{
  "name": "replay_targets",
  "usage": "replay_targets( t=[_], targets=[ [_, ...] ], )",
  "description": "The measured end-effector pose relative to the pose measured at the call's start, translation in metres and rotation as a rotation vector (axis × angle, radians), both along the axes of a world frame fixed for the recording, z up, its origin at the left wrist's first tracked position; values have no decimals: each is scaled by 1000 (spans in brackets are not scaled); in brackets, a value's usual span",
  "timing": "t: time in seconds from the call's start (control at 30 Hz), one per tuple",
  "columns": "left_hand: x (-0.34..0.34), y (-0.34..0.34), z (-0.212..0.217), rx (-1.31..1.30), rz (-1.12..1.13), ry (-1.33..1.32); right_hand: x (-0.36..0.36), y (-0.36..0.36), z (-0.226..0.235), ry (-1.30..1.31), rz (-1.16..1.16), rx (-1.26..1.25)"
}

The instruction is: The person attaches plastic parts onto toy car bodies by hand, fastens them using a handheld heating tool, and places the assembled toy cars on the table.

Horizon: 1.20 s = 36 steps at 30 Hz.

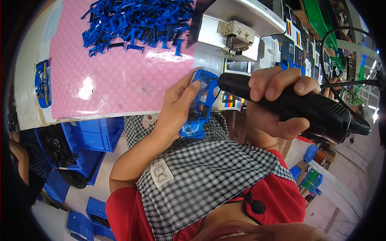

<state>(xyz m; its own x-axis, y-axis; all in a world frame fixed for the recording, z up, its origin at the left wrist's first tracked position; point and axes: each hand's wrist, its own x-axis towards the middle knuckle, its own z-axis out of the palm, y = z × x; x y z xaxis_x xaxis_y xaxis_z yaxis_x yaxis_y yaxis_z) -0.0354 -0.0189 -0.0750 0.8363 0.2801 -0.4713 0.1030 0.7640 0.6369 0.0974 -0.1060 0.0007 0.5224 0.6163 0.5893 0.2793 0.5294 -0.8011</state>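
1. The left hand [177, 106] was closed around a clear blue plastic part [200, 105], thumb pressed on its upper face, holding it up off the tabletop [108, 80] and in front of the body, seemingly so its top end met the tool.
2. The right hand [277, 106] was wrapped tight round a black electric screwdriver [297, 106], whose nose touched the upper end of the part; the grip looked set to keep the tool steady against it.
3. The tool's cable [341, 56] looped up and away to the right.
4. A heap of blue and black plastic pieces [136, 24] lay well apart at the far side of the pink tabletop.
5. A metal fixture [235, 34] stood just behind the hands.
6. Blue bins [94, 134] sat below the tabletop edge; a checked apron [201, 180] filled the foreground.
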Motion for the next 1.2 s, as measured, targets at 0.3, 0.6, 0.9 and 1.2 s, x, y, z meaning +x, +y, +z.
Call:
replay_targets(
  t=[0.3, 0.6, 0.9, 1.2],
  targets=[
    [0, 0, 1, -2, -1, -18, -2, 0, 1, -11, -47, -36],
    [1, 2, 1, -1, -2, -19, -2, 2, -4, 0, -2, -29],
    [4, -2, 1, 30, -14, -9, 37, -1, 45, 45, -146, 375],
    [6, -3, 3, 26, -7, 22, 97, -8, 34, -66, -133, 713]
  ],
)
